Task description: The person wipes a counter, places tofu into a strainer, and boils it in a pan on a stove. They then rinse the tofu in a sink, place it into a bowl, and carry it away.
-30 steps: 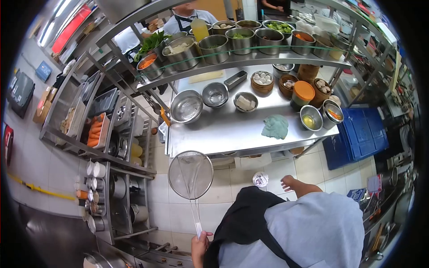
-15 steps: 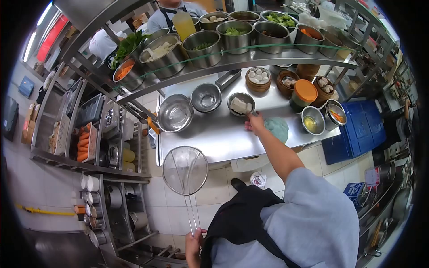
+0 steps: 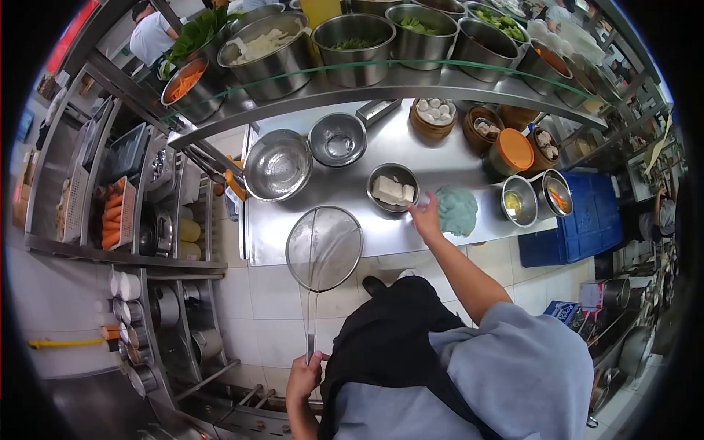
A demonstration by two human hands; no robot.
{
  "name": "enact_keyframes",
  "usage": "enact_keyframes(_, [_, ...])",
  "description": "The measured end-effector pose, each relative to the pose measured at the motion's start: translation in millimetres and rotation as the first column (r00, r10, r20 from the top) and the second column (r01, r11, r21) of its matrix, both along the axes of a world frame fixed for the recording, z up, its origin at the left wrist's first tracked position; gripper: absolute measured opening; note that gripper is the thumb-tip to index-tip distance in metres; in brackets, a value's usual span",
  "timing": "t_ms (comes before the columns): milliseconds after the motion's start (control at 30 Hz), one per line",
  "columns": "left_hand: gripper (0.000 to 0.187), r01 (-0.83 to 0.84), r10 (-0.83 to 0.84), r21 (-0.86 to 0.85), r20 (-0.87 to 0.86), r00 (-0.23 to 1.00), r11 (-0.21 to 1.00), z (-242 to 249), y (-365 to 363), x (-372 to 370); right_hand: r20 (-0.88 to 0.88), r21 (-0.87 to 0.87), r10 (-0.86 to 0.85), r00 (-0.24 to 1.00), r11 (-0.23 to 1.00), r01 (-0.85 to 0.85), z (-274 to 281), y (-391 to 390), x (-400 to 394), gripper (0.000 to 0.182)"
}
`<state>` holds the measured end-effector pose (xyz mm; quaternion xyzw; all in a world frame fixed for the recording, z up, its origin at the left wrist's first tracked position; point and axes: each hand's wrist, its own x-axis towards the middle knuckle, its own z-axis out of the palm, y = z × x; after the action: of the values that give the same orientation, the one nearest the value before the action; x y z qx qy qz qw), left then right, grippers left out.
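My left hand (image 3: pixel 304 378) is closed around the handle of a wire strainer (image 3: pixel 324 249), whose round mesh reaches over the front edge of the steel table (image 3: pixel 341 192). My right hand (image 3: pixel 425 217) is at the lower right rim of a small metal bowl (image 3: pixel 372 202) holding white blocks (image 3: pixel 394 191). Its thumb and fingers look pinched at that rim. Just right of this hand lies a crumpled green cloth (image 3: pixel 456 210). Two metal bowls, a large one (image 3: pixel 278 166) and a smaller one (image 3: pixel 337 139), stand to the left.
Above the table runs a shelf (image 3: pixel 293 99) with several food containers. Steamer baskets (image 3: pixel 433 121), an orange-lidded tub (image 3: pixel 515 149) and two pots (image 3: pixel 520 200) stand at the right. A blue bin (image 3: pixel 587 220) is beyond them. A rack (image 3: pixel 125 253) stands left; a person (image 3: pixel 152 35) is at the back.
The strainer has risen toward the table and now overlaps its front edge. My right hand stays beside the bowl of white blocks. The view has shifted closer to the shelf.
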<state>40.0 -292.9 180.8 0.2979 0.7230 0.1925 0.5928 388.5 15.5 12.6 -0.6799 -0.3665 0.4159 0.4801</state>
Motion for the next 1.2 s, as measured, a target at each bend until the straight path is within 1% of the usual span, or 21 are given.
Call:
enact_keyframes(33, [0.042, 0.015, -0.014, -0.027, 0.042, 0.999, 1.000, 0, 4, -1, 0.473, 0.202, -0.079, 0.878, 0.979, -0.021, -2, 0, 0, 0.060])
enact_keyframes(67, [0.042, 0.013, -0.012, -0.034, 0.047, 0.999, 0.999, -1, 7, -1, 0.477, 0.196, -0.074, 0.876, 0.980, -0.024, 10, 3, 0, 0.060])
enact_keyframes(133, [0.042, 0.039, -0.038, -0.011, 0.041, 0.998, 0.999, -3, 10, 1, 0.746, 0.207, 0.090, 0.660, 0.910, -0.358, 57, 17, -5, 0.059])
enact_keyframes(167, [0.042, 0.031, -0.030, -0.019, 0.046, 0.999, 0.999, -2, 13, 3, 0.748, 0.198, 0.101, 0.656, 0.909, -0.366, 65, 26, -11, 0.059])
enact_keyframes(233, [0.041, 0.010, -0.007, -0.063, 0.049, 0.999, 0.998, 2, 18, 7, 0.811, 0.086, 0.299, 0.502, 0.789, -0.608, 73, 45, -24, 0.059])
enact_keyframes(267, [0.041, -0.003, 0.007, -0.068, 0.054, 0.999, 0.998, -2, 17, 7, 0.812, 0.078, 0.310, 0.494, 0.781, -0.620, 70, 54, -25, 0.059])
enact_keyframes(333, [0.040, 0.006, -0.003, -0.053, 0.059, 0.998, 0.999, -13, 13, 6, 0.853, -0.053, 0.404, 0.329, 0.695, -0.717, 65, 73, -32, 0.054])
enact_keyframes(467, [0.040, -0.070, 0.085, -0.142, 0.103, 0.991, 0.987, -10, 19, 14, 0.796, -0.200, 0.569, 0.206, 0.569, -0.797, 63, 97, -37, 0.052])
enact_keyframes(533, [0.040, 0.030, -0.030, -0.037, 0.008, 1.000, 0.999, -18, 16, 17, 0.761, -0.276, 0.638, 0.119, 0.484, -0.831, 59, 104, -35, 0.050])
enact_keyframes(567, [0.042, 0.033, -0.033, 0.046, -0.004, 0.999, 0.998, -25, 12, 21, 0.725, -0.328, 0.685, 0.076, 0.440, -0.836, 61, 108, -34, 0.048])
enact_keyframes(600, [0.042, -0.008, 0.007, 0.046, 0.016, 1.000, 0.999, -30, 9, 23, 0.726, -0.345, 0.687, 0.034, 0.406, -0.846, 59, 112, -34, 0.048])
enact_keyframes(667, [0.044, -0.001, -0.002, 0.085, 0.040, 0.999, 0.996, -40, 8, 27, 0.705, -0.318, 0.709, 0.009, 0.328, -0.890, 53, 116, -33, 0.047])
enact_keyframes(733, [0.044, -0.007, 0.003, 0.083, 0.048, 0.999, 0.996, -39, 11, 31, 0.703, -0.323, 0.711, -0.016, 0.300, -0.898, 61, 115, -37, 0.048])
enact_keyframes(800, [0.043, -0.005, -0.002, 0.096, 0.076, 0.997, 0.995, -45, 11, 36, 0.671, -0.354, 0.739, 0.069, 0.400, -0.845, 73, 114, -42, 0.049])
enact_keyframes(833, [0.042, 0.000, -0.011, 0.200, 0.054, 0.998, 0.980, -61, 6, 40, 0.672, -0.366, 0.739, 0.049, 0.389, -0.845, 80, 114, -44, 0.049])
enact_keyframes(900, [0.040, -0.035, 0.019, 0.174, 0.092, 0.996, 0.984, -61, 8, 45, 0.520, -0.444, 0.836, 0.175, 0.439, -0.781, 92, 116, -47, 0.047])
enact_keyframes(933, [0.039, -0.053, 0.036, 0.147, 0.114, 0.993, 0.988, -58, 11, 45, 0.523, -0.450, 0.836, 0.169, 0.439, -0.778, 87, 119, -44, 0.047])
enact_keyframes(967, [0.039, -0.050, 0.032, 0.149, 0.121, 0.992, 0.987, -56, 14, 46, 0.488, -0.378, 0.836, 0.250, 0.461, -0.803, 76, 124, -38, 0.048])
enact_keyframes(1000, [0.038, -0.065, 0.050, 0.089, 0.159, 0.986, 0.994, -52, 17, 46, 0.446, -0.301, 0.832, 0.331, 0.488, -0.820, 68, 127, -33, 0.049])
enact_keyframes(1033, [0.038, -0.074, 0.067, 0.027, 0.194, 0.979, 0.997, -49, 20, 46, 0.414, -0.298, 0.835, 0.363, 0.501, -0.812, 60, 131, -27, 0.049])
enact_keyframes(1200, [0.040, -0.073, 0.076, -0.023, 0.200, 0.977, 0.997, -42, 30, 45, 0.374, -0.188, 0.812, 0.448, 0.539, -0.821, 61, 127, -26, 0.047])
